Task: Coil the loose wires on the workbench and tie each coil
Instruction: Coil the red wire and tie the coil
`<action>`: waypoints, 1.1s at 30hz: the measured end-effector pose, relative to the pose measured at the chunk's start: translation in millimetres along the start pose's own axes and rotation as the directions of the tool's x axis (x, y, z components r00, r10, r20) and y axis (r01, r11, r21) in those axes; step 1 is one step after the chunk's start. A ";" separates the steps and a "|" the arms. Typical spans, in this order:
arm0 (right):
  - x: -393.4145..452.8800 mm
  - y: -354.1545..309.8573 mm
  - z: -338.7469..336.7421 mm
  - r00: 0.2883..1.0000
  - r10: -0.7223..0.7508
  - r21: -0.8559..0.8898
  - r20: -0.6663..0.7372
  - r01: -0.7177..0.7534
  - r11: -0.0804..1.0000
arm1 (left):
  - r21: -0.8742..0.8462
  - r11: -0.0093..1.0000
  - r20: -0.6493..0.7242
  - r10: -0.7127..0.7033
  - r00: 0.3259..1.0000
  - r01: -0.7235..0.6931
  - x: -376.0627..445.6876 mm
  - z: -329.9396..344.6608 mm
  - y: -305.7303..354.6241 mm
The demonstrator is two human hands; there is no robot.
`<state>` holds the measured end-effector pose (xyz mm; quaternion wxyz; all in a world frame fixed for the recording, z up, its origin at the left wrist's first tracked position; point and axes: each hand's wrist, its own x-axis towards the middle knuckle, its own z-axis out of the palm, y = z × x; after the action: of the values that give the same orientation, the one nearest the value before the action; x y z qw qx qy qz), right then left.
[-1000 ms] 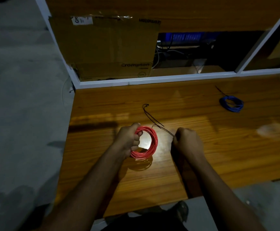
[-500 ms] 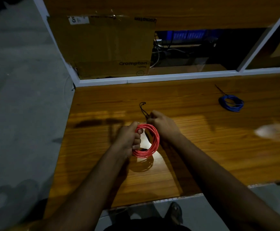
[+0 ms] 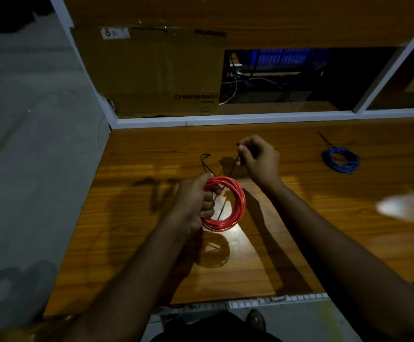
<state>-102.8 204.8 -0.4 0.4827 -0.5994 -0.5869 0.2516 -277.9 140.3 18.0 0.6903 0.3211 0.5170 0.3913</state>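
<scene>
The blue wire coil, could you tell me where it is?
The blue wire coil lies on the workbench at far right, beyond the right hand.

Workshop — wooden workbench (image 3: 299,243), wire coils (image 3: 341,160), Crompton carton (image 3: 156,77)

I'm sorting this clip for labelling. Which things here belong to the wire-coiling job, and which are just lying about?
Part of the job:
red wire coil, gripped by the left hand
black tie, pinched by the right hand
blue wire coil, lying on the workbench

Lying about:
cardboard box
</scene>
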 end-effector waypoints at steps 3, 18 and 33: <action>-3.5 -8.2 -0.1 1.000 -0.006 0.055 0.000 0.006 0.998 | 0.067 0.996 -0.048 0.054 0.997 -0.051 -1.4 8.3 0.7; -12.6 -45.3 -21.5 0.770 0.336 0.134 0.542 -0.474 0.870 | 0.030 0.990 -0.020 0.135 0.991 -0.135 3.3 14.1 6.7; -9.4 -54.5 -34.2 0.703 0.436 0.153 0.561 -0.606 0.780 | 0.108 0.973 -0.028 0.207 0.978 -0.203 5.6 21.2 10.4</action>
<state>-99.9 177.8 58.7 0.3146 -0.5681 -0.4429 0.6182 -258.7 149.4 29.7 0.6183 0.4007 0.5143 0.4389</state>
